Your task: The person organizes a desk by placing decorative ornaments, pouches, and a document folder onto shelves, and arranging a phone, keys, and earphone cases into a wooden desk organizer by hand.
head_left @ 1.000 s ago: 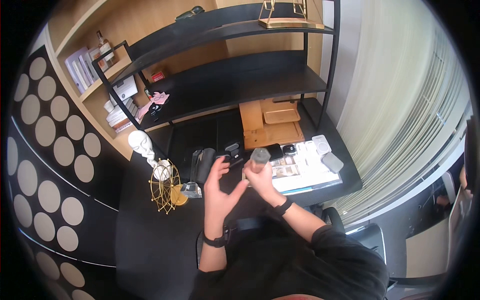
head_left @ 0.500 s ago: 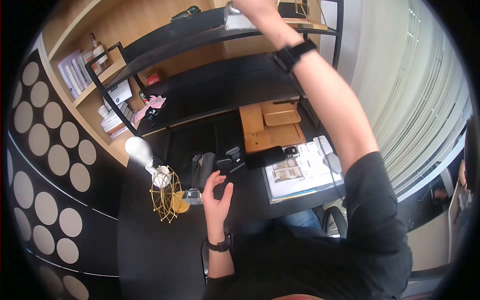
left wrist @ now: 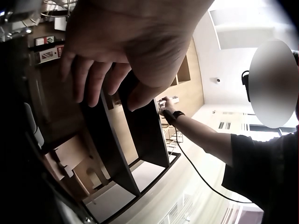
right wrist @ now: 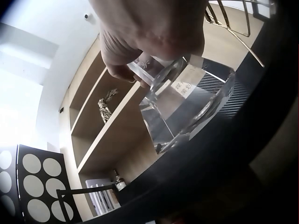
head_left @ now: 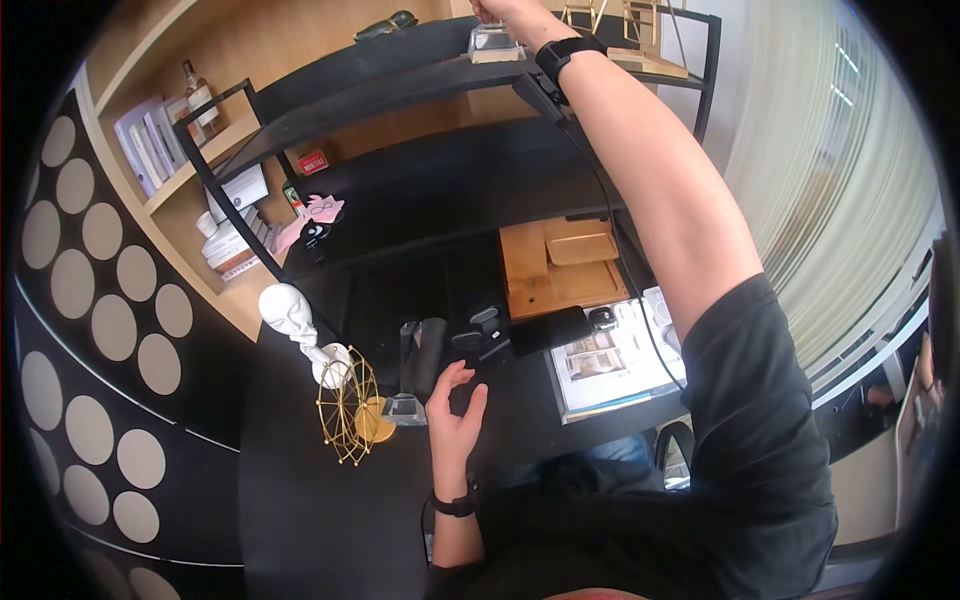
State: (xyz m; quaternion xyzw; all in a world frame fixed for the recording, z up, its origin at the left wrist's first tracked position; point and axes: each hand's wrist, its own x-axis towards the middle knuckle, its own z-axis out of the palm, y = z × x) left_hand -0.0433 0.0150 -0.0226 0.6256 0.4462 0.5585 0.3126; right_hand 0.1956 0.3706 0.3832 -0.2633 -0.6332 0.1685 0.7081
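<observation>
Glass block, right hand gripping it, raised to upper shelf.

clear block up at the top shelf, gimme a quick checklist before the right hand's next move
1. Right hand has the clear block: ok, it holds the upper part.
2. Block's base flat on the top shelf: cannot tell, contact is unclear.
3. Block apart from the gold frame: ok, a gap shows in the head view.
4. Left hand free: ok, it holds nothing.
5. Left hand apart from the smaller block on the desk: cannot tell, they look very close.
</observation>
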